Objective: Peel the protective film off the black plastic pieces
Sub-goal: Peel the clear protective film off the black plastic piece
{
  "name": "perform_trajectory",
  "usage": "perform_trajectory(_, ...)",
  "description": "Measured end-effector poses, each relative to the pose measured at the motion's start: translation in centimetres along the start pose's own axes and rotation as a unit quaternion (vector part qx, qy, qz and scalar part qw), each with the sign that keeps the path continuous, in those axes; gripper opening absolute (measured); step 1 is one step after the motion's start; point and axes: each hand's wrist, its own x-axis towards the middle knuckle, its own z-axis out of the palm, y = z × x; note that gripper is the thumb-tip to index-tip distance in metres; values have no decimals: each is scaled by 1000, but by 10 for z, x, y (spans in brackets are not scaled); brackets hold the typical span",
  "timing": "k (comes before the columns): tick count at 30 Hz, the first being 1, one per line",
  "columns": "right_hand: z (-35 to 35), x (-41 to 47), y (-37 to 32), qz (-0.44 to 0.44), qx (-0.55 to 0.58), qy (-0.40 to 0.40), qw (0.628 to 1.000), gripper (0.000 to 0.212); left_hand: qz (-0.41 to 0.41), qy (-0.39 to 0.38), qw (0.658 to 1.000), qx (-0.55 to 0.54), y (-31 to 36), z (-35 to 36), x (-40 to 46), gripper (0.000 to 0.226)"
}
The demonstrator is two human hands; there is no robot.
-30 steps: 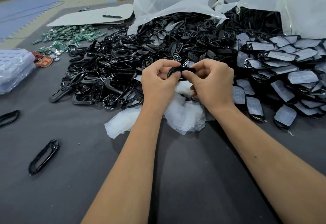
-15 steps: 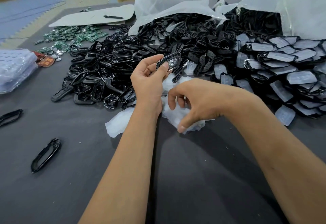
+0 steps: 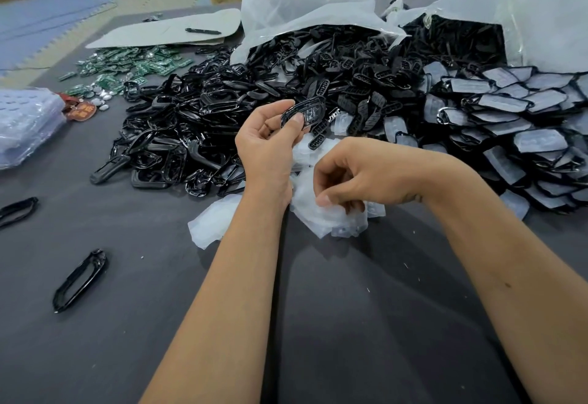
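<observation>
Holding a black plastic piece [image 3: 304,114] up above the heap of black parts [image 3: 222,123], your left hand [image 3: 267,146] pinches it between thumb and fingers. Your right hand [image 3: 359,174] is lower, its curled fingers pinching clear film over the pile of peeled film [image 3: 331,219] on the grey table [image 3: 318,324].

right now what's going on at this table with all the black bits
A person is stripping protective film off black plastic pieces. The left hand pinches one glossy black piece held up above the table. The right hand is lower, fingers curled over the heap of peeled film on the grey table; whether it grips a scrap is unclear. Bare black pieces are piled to the left, film-covered pieces to the right.
</observation>
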Motion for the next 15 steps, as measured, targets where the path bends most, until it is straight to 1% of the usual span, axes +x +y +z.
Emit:
perform_trajectory(2, -2, 1, 0, -3, -22, 7, 1000, 16, -1, 3, 1000, -1, 0, 0, 0, 23)
perform_trajectory(5, -5, 0, 4, 6, -21, 48, 999, 12, 0, 8, 1000, 7, 1, 1, -1, 22)
perform_trajectory(6, -5, 1, 5, 6, -1, 66, 998, 10, 5, 8, 1000, 14, 1, 1, -1, 22)
perform_trajectory(8, -3, 2, 9, -6, 76, 120, 990, 6, 21, -1, 999, 39, 1, 1, -2, 22)
perform_trajectory(10, -2, 2, 12, -19, 161, 166, 973, 10, 38, -13, 997, 62, 1, 1, -4, 22)
perform_trajectory(13, -1, 1, 16, -42, 232, 169, 957, 25, 55, -14, 994, 93, 0, 2, -7, 21)
perform_trajectory(15, 1, 0, 19, -59, 282, 173, 942, 30, 61, -14, 992, 111, -1, 2, -8, 20)
